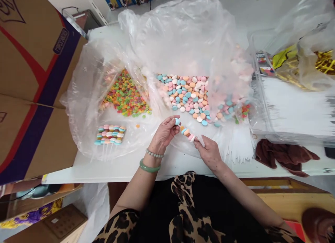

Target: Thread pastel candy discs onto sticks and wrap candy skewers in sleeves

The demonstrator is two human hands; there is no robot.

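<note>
My left hand point(165, 131) pinches a light-blue round marshmallow-like candy point(177, 121) at the upper tip of a candy skewer point(186, 132). Pastel and amber-orange pieces are threaded along that skewer, with a pink and white one lowest. Its lower end is gripped by my right hand point(209, 153), fingers closed around it. Just beyond my hands, an open plastic bag holds a heap of pastel candies point(187, 93) in blue, pink, white and orange. Small colourful gummy rings point(128, 96) fill another bag to the left. Several threaded skewers point(110, 134) lie side by side at the left.
Thin white sticks point(237, 145) lie fanned right of my right hand. A clear plastic tub point(261, 107) of white sticks stands farther right, a brown cloth point(284, 156) before it. A large cardboard box point(54, 135) borders the left. One orange ring point(137, 126) lies alone.
</note>
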